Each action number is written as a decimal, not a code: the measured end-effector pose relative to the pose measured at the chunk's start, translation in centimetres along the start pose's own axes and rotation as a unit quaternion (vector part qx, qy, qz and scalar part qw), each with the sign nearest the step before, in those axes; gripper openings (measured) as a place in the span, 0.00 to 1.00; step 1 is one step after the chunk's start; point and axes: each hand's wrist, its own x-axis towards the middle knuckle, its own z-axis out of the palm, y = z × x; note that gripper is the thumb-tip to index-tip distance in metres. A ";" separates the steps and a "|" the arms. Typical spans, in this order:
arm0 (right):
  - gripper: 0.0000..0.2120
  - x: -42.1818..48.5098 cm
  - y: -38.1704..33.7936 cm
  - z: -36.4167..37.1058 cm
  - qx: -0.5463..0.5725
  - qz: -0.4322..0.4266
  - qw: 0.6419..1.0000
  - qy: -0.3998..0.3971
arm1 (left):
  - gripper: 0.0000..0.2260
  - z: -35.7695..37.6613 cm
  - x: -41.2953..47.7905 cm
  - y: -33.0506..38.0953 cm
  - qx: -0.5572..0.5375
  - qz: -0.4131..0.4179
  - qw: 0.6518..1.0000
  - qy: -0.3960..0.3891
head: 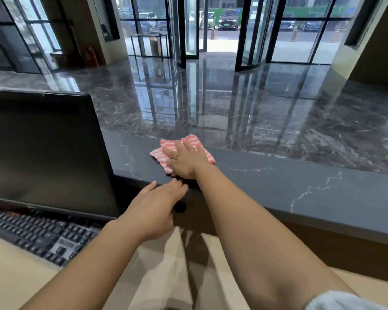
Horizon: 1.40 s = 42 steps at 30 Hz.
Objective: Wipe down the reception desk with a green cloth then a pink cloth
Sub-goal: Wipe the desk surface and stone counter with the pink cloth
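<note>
A: Status on the wipe?

B: Near first: keyboard (38, 233) at 8 o'clock on the low desk, not involved. Left hand (152, 209) rests straight fingers on the near edge of the counter (278, 186) and holds nothing. Just past it at 12 o'clock, the right hand (184, 159) lies flat, fingers spread, pressing the pink cloth (193, 140) onto the counter. No grasp, palm pressure only. No green cloth in view, so I'd judge this the second pass.

A: How to run it well?

B: Flat palm, even load, overlapping strokes toward 3 o'clock, where most of the bare counter lies. The cloth's far corner seems to reach past the far edge, so draw it back. Stop short of the monitor (43, 148) at 9 o'clock.
</note>
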 end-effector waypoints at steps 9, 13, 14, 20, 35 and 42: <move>0.25 -10.3 11.9 0.1 0.017 0.212 0.975 0.057 | 0.31 -0.4 0.1 1.5 0.013 -0.030 0.999 -0.020; 0.25 -13.3 14.1 0.2 0.022 0.268 0.961 0.059 | 0.31 0.2 -0.5 1.9 0.015 -0.044 0.999 0.001; 0.25 -13.5 14.0 0.2 0.025 0.276 0.959 0.060 | 0.31 0.4 -0.7 1.8 0.012 -0.049 0.999 0.005; 0.26 -11.1 7.6 1.1 0.018 0.223 0.972 0.067 | 0.33 1.4 -2.6 0.4 -0.024 -0.070 0.997 0.016; 0.26 -4.8 -5.6 2.7 -0.018 0.018 0.999 0.029 | 0.38 1.9 -3.9 -3.4 -0.034 -0.087 0.995 0.039; 0.26 -9.9 0.9 2.5 0.006 0.073 0.996 0.055 | 0.35 1.7 -2.8 1.3 0.001 -0.058 0.998 0.023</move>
